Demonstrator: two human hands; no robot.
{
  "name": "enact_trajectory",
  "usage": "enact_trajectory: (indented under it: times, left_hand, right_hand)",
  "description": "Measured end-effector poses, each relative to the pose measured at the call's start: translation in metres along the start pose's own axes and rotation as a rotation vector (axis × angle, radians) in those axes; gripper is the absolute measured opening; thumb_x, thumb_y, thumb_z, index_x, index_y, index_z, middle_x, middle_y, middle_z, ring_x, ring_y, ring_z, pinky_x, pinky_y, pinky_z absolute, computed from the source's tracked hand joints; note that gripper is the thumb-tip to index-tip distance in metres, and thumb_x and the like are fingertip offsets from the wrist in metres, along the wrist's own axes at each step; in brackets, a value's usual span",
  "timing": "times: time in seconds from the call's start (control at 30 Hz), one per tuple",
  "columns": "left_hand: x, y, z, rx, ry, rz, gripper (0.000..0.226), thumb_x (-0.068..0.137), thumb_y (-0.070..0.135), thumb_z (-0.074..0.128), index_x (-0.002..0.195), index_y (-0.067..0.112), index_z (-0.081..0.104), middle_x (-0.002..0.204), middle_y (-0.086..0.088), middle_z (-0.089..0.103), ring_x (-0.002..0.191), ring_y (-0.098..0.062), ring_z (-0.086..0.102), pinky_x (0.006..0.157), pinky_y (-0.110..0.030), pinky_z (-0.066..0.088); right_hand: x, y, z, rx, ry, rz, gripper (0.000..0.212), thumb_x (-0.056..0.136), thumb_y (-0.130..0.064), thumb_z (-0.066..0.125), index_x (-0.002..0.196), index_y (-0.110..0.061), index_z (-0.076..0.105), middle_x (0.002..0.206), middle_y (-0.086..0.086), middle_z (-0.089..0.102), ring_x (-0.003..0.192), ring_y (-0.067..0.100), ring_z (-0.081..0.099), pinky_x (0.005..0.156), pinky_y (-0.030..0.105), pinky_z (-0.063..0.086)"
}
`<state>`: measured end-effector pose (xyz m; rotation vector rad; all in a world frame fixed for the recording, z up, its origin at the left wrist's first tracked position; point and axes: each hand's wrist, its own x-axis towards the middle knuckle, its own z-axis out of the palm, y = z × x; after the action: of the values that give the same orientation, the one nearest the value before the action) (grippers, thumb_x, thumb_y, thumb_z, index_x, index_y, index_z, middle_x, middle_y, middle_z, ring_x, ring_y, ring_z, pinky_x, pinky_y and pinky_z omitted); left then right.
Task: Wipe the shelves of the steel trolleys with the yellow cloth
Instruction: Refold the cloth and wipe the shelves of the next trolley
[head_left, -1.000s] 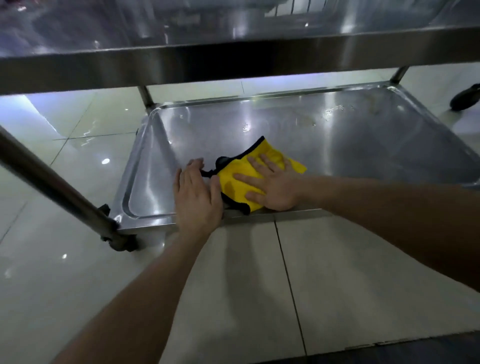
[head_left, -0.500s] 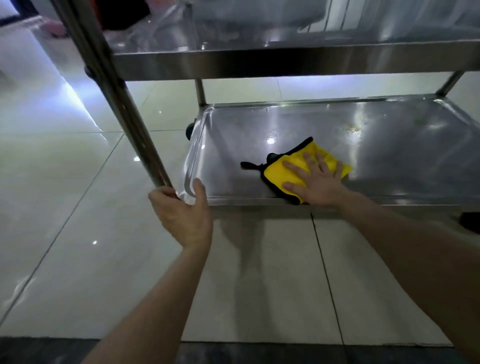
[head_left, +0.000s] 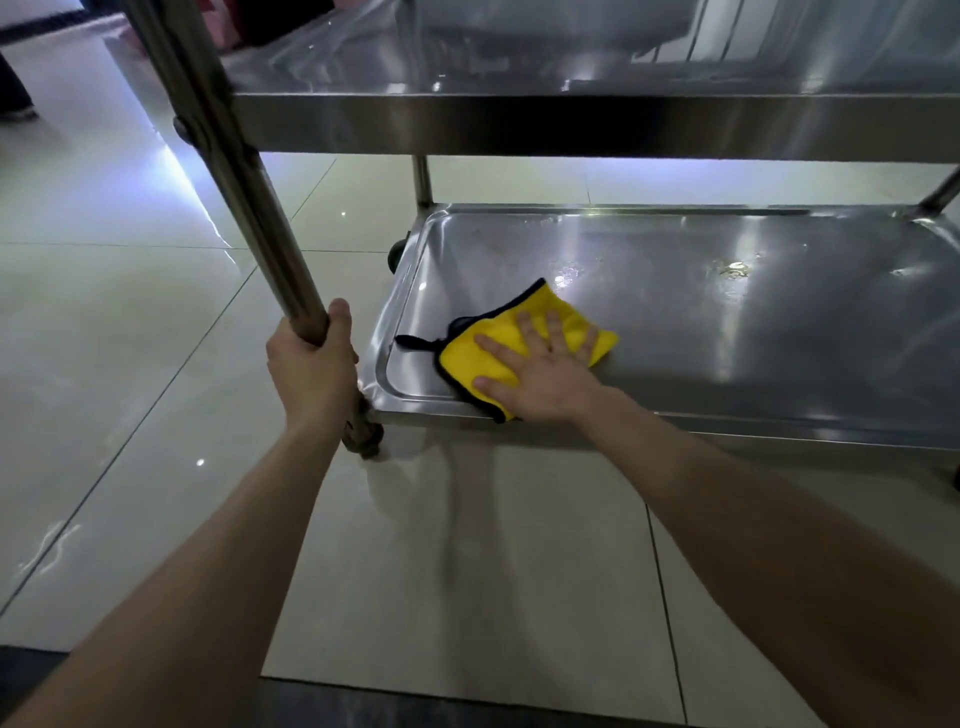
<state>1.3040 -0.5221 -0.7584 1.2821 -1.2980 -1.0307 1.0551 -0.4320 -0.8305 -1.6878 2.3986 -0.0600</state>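
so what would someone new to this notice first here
The yellow cloth with its black trim stands out, pressed flat under the right hand at the near left corner of the steel bottom shelf. To its left, the left hand grips the upright post just above that corner. Further right on the shelf, glinting wet-looking marks catch the light.
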Motion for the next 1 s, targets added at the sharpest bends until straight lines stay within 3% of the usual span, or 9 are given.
enact_trajectory:
  times: [0.2, 0.4, 0.63, 0.83, 0.93, 1.0]
  left_hand:
    - [-0.001, -0.004, 0.002, 0.008, 0.016, 0.062, 0.031, 0.1, 0.037, 0.068, 0.081, 0.016, 0.055, 0.068, -0.013, 0.062, 0.062, -0.029, 0.063, 0.069, -0.06, 0.059]
    - [0.004, -0.009, 0.002, 0.04, 0.034, 0.094, 0.045, 0.1, 0.039, 0.066, 0.089, -0.004, 0.056, 0.082, -0.032, 0.063, 0.074, -0.047, 0.064, 0.071, -0.061, 0.057]
    - [0.001, -0.002, 0.003, 0.073, 0.04, 0.1, 0.034, 0.1, 0.037, 0.066, 0.09, 0.006, 0.061, 0.086, -0.027, 0.068, 0.081, -0.045, 0.068, 0.077, -0.059, 0.058]
    - [-0.001, 0.003, -0.003, 0.128, 0.003, 0.078, 0.025, 0.103, 0.036, 0.067, 0.097, 0.013, 0.063, 0.082, -0.013, 0.073, 0.076, -0.031, 0.073, 0.075, -0.053, 0.063]
    - [0.001, 0.002, -0.003, 0.226, 0.048, 0.104, 0.034, 0.102, 0.046, 0.069, 0.107, 0.015, 0.054, 0.096, -0.008, 0.068, 0.086, -0.03, 0.07, 0.084, -0.055, 0.061]
    - [-0.002, 0.002, -0.001, 0.345, 0.188, 0.122, 0.047, 0.096, 0.053, 0.075, 0.106, 0.016, 0.047, 0.107, -0.007, 0.061, 0.097, -0.032, 0.066, 0.091, -0.056, 0.057]
  right_hand:
    - [0.078, -0.053, -0.011, -0.044, -0.047, -0.109, 0.084, 0.077, -0.102, 0.01, 0.154, -0.073, -0.006, 0.177, -0.003, -0.02, 0.161, 0.039, -0.024, 0.109, 0.084, -0.019]
    - [0.139, -0.094, -0.021, -0.07, -0.055, -0.068, 0.09, 0.075, -0.104, 0.008, 0.156, -0.069, -0.009, 0.178, -0.003, -0.015, 0.162, 0.041, -0.018, 0.111, 0.086, -0.012]
    - [0.075, -0.103, -0.002, -0.051, -0.04, -0.161, 0.082, 0.082, -0.097, 0.005, 0.157, -0.067, -0.009, 0.178, -0.005, -0.016, 0.162, 0.038, -0.019, 0.112, 0.082, -0.017]
    - [0.017, -0.087, 0.0, 0.01, -0.079, -0.176, 0.066, 0.097, -0.084, 0.011, 0.159, -0.066, 0.002, 0.178, -0.009, -0.014, 0.164, 0.031, -0.017, 0.118, 0.077, -0.015]
    - [-0.004, -0.043, -0.001, 0.018, -0.046, -0.122, 0.06, 0.101, -0.08, 0.015, 0.16, -0.067, 0.006, 0.178, -0.012, -0.012, 0.164, 0.027, -0.017, 0.121, 0.074, -0.013]
    - [-0.017, -0.004, -0.004, 0.037, -0.015, -0.06, 0.059, 0.102, -0.08, 0.017, 0.159, -0.068, 0.009, 0.178, -0.013, -0.009, 0.164, 0.025, -0.015, 0.123, 0.073, -0.011]
